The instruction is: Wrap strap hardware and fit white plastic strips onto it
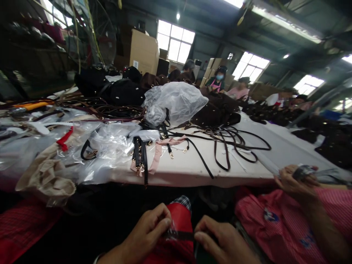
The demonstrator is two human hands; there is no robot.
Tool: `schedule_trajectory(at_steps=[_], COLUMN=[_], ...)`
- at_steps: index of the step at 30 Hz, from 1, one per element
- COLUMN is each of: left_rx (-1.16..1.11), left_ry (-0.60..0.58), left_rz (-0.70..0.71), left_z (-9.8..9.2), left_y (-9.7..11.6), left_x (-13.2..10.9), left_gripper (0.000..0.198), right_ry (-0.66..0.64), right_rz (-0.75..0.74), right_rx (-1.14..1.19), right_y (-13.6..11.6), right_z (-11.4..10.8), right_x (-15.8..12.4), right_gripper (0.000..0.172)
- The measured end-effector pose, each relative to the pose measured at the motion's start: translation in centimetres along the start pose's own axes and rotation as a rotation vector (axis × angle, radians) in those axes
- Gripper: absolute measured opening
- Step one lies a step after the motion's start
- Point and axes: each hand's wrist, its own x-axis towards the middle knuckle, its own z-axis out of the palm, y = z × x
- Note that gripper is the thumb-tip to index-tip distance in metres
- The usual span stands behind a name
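Observation:
Low in front, over a red apron point(178, 216), my left hand point(150, 229) is closed in a pinch at one end of a short dark strap point(183, 235). Clear plastic film point(172, 230) glints around the strap beside those fingertips. My right hand point(220, 236) has its fingers curled together at the strap's other end. Both hands are below the table edge. On the table above them lie black straps with gold clips point(140, 156), a pale pink strip point(156, 156) and long dark straps point(222, 146).
A white-topped table point(198, 165) spans the view, with clear plastic bags point(110, 146), a bulging plastic bag point(178, 102) and dark bags point(123, 91). At right a co-worker's hand point(298, 179) holds a small dark item. Other people work farther back, near cardboard boxes point(144, 51).

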Motion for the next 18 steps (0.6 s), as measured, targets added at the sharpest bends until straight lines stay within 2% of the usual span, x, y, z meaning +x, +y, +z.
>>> schedule_trajectory(at_steps=[4, 7, 10, 13, 15, 16, 18], left_rx=[0.066, 0.164, 0.246, 0.242, 0.270, 0.258, 0.190], left_ry=[-0.078, -0.054, 0.041, 0.194, 0.263, 0.275, 0.266], left_rz=[0.021, 0.017, 0.023, -0.020, -0.071, -0.105, -0.158], left_z=[2.1, 2.2, -0.6, -4.9, -6.9, -7.3, -6.8], left_y=[1.3, 1.3, 0.9, 0.3, -0.4, -0.8, -1.6], left_x=[0.5, 1.1, 1.4, 0.7, 0.3, 0.2, 0.4], left_gripper=[0.032, 0.033, 0.035, 0.039, 0.039, 0.038, 0.039], right_ry=[0.084, 0.053, -0.019, 0.025, 0.047, 0.039, 0.018], right_rz=[-0.137, -0.176, -0.069, 0.079, 0.113, 0.113, 0.100], right_rx=[0.060, 0.210, 0.297, 0.169, 0.127, 0.139, 0.180], right_y=[-0.4, 0.8, 4.3, 8.4, 10.3, 10.8, 11.0], right_z=[1.7, 1.5, -0.5, -2.8, -4.0, -4.4, -4.8], right_x=[0.5, -0.1, -1.8, -3.9, -5.0, -5.4, -5.9], right_gripper=[0.010, 0.015, 0.019, 0.007, 0.011, 0.016, 0.027])
